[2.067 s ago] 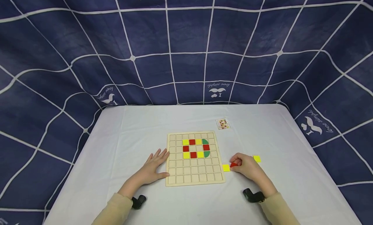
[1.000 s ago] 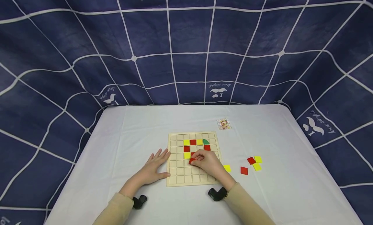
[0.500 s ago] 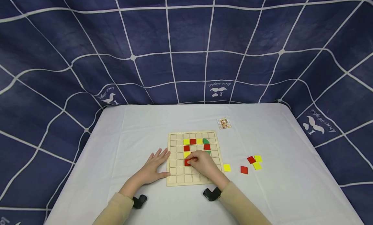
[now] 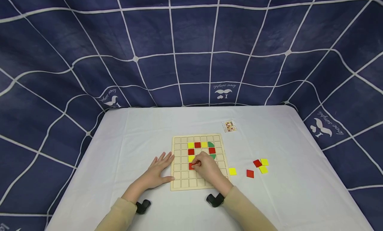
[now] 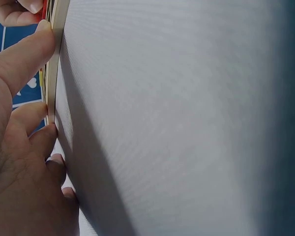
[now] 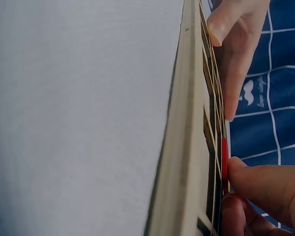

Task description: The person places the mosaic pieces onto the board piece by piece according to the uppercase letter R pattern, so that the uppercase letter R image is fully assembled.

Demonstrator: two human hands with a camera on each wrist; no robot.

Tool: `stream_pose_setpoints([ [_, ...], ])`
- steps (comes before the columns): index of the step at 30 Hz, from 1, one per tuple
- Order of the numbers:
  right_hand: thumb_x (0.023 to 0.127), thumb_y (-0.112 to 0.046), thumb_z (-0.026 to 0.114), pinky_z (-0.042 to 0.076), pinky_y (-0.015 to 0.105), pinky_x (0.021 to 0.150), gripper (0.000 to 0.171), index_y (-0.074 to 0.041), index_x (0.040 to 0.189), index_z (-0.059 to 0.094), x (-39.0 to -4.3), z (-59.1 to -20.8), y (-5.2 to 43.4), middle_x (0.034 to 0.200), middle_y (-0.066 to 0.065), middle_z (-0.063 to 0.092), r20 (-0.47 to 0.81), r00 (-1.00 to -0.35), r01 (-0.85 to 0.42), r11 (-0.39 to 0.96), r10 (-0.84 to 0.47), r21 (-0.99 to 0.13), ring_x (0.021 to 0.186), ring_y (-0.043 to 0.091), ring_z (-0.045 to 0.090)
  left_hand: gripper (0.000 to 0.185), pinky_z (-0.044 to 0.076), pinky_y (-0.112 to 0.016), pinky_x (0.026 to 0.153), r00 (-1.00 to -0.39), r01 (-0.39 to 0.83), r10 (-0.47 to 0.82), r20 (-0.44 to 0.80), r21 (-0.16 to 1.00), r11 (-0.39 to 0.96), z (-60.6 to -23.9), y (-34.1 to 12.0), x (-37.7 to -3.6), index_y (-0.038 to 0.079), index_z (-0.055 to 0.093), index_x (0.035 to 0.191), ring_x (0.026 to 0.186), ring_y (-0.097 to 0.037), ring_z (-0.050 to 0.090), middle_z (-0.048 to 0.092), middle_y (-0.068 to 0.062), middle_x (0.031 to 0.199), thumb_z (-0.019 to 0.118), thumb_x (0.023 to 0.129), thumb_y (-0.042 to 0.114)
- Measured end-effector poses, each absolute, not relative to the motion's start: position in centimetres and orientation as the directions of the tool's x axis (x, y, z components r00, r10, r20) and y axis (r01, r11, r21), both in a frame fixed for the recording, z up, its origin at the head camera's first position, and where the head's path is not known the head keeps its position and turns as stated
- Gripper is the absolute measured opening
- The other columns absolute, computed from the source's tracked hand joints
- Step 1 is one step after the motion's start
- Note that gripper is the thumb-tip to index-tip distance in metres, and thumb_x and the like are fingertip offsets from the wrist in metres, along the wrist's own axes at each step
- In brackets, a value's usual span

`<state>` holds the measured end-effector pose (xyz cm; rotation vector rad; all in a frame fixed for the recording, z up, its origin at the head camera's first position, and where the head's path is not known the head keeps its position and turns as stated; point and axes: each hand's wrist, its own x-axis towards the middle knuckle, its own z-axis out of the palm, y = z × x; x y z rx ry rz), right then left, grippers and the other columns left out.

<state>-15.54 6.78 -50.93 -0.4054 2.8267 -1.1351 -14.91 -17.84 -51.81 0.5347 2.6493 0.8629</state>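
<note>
A wooden grid board (image 4: pixel 185 184) lies on the table, with red and yellow square tiles and green quarter-round tiles set in some of its squares. The left hand (image 4: pixel 155 173) rests at the board's left edge with fingers spread; its thumb and fingertips touch the board's rim (image 5: pixel 52 93) in the left wrist view. Over the middle of the board, the right hand (image 4: pixel 207 166) pinches a red square tile (image 4: pixel 191 166) below a yellow tile (image 4: pixel 191 158). Seen from the right wrist, the thumb touches that red tile (image 6: pixel 224 160). The hand covers several squares of the board.
Right of the board lie loose tiles: a yellow tile (image 4: pixel 232 171) close to its edge, a red tile (image 4: pixel 250 173), and farther right another red tile (image 4: pixel 257 163) touching yellow ones. A small pattern card (image 4: pixel 229 126) lies behind the board. A patterned blue cloth (image 4: pixel 191 69) hangs beyond the table.
The right hand has moved left from the loose tiles to the board with a red tile, now down in a square. Loose tiles it covered show. The left hand has stayed put.
</note>
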Motion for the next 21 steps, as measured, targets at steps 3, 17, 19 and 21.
stream_pose_setpoints([
  [3, 0.085, -0.01, 0.077, 0.045, 0.014, 0.061, 0.004, -0.013, 0.085, 0.074, -15.5, -50.9, 6.9, 0.082, -0.005, 0.055, 0.034, -0.963, -0.216, 0.693, -0.266, -0.688, 0.07, 0.005, 0.049, 0.088, 0.003, -0.06, 0.122, -0.885, 0.252, 0.435, -0.166, 0.615, 0.747, -51.8, -17.9, -14.9, 0.011, 0.033, 0.154, 0.154, -0.035, 0.007, 0.023, -0.009, 0.164, 0.077, 0.083, 0.038],
  [17, 0.088, -0.012, 0.074, 0.049, 0.018, 0.064, 0.005, -0.013, 0.092, 0.074, -15.1, -49.6, 12.7, 0.088, -0.004, 0.066, 0.018, -0.994, -0.085, 0.655, -0.109, -0.75, 0.072, 0.009, 0.054, 0.088, 0.002, -0.058, 0.123, -0.884, 0.242, 0.432, -0.179, 0.615, 0.75, -51.7, -17.9, -14.9, 0.011, 0.033, 0.154, 0.154, -0.033, 0.006, 0.021, -0.006, 0.164, 0.078, 0.083, 0.036],
  [19, 0.087, -0.012, 0.074, 0.049, 0.018, 0.064, 0.006, -0.013, 0.093, 0.074, -15.0, -49.6, 13.9, 0.089, -0.003, 0.067, 0.0, -0.996, -0.057, 0.648, -0.087, -0.759, 0.073, 0.009, 0.054, 0.088, 0.002, -0.057, 0.123, -0.883, 0.239, 0.431, -0.184, 0.616, 0.751, -51.7, -17.8, -14.8, 0.012, 0.032, 0.154, 0.154, -0.032, 0.005, 0.021, -0.005, 0.164, 0.078, 0.083, 0.036],
  [21, 0.087, -0.013, 0.075, 0.048, 0.018, 0.064, 0.007, -0.013, 0.094, 0.074, -15.0, -49.6, 15.2, 0.089, -0.002, 0.068, -0.011, -0.997, -0.04, 0.649, -0.074, -0.76, 0.073, 0.01, 0.054, 0.088, 0.002, -0.057, 0.123, -0.882, 0.241, 0.434, -0.182, 0.617, 0.749, -51.7, -17.8, -14.8, 0.012, 0.032, 0.154, 0.154, -0.032, 0.005, 0.021, -0.006, 0.164, 0.078, 0.083, 0.035],
])
